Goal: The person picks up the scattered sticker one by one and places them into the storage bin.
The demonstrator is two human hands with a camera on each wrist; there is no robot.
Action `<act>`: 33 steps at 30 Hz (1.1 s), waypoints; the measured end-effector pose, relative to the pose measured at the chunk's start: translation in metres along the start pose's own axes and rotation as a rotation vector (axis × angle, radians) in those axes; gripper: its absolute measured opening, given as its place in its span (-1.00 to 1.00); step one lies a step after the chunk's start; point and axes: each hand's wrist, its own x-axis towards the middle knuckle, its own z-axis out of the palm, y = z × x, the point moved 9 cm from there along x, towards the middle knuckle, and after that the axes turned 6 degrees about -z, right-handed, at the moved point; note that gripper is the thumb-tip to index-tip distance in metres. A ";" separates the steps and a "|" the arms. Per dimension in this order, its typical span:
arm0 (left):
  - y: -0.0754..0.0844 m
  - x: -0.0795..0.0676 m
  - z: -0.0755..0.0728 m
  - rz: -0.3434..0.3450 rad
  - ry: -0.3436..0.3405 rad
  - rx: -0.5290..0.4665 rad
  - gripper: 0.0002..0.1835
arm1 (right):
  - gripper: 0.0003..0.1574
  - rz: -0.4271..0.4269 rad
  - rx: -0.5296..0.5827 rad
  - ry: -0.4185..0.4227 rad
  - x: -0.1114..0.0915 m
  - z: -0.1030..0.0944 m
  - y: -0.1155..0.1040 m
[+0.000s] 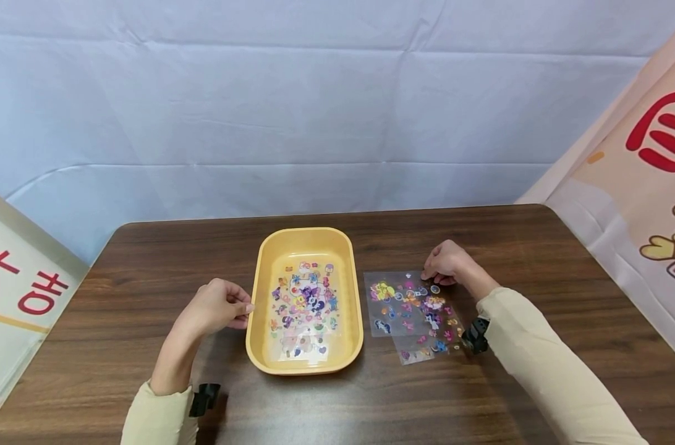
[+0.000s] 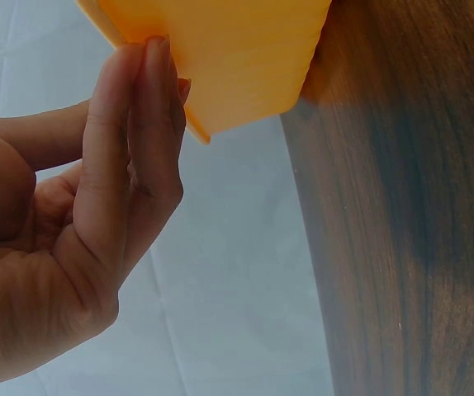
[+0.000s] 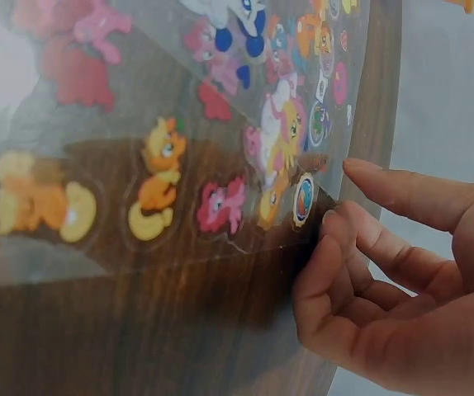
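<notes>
A yellow tray (image 1: pixel 304 364) with rounded corners stands on the table, with clear sheets of colourful cartoon stickers (image 1: pixel 306 303) lying in it. My left hand (image 1: pixel 217 306) pinches the tray's left rim; in the left wrist view its fingertips press against the tray's outer wall (image 2: pixel 245 66). Right of the tray lie overlapping transparent sticker sheets (image 1: pixel 384 309) printed with small ponies. At the upper right corner of the top sheet, my right hand (image 1: pixel 447 262) has its fingers curled, with thumb and fingertips at the sheet's edge (image 3: pixel 220 256).
The dark wood-grain table (image 1: pixel 293 411) carries the tray and sheets. Behind it hangs a pale cloth (image 1: pixel 248 123). Printed banners (image 1: pixel 638 204) with red characters stand at both sides. Each wrist wears a black camera mount (image 1: pixel 205 398).
</notes>
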 end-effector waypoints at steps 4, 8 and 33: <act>-0.001 0.001 0.000 -0.002 -0.002 -0.002 -0.90 | -0.90 0.001 -0.037 0.026 0.001 -0.001 0.000; -0.002 0.002 0.000 -0.003 -0.007 -0.005 -0.90 | -0.89 0.005 -0.067 0.043 0.001 -0.001 0.000; -0.003 0.004 0.001 -0.003 -0.012 0.002 -0.89 | -0.90 0.001 -0.095 0.050 0.000 0.000 -0.002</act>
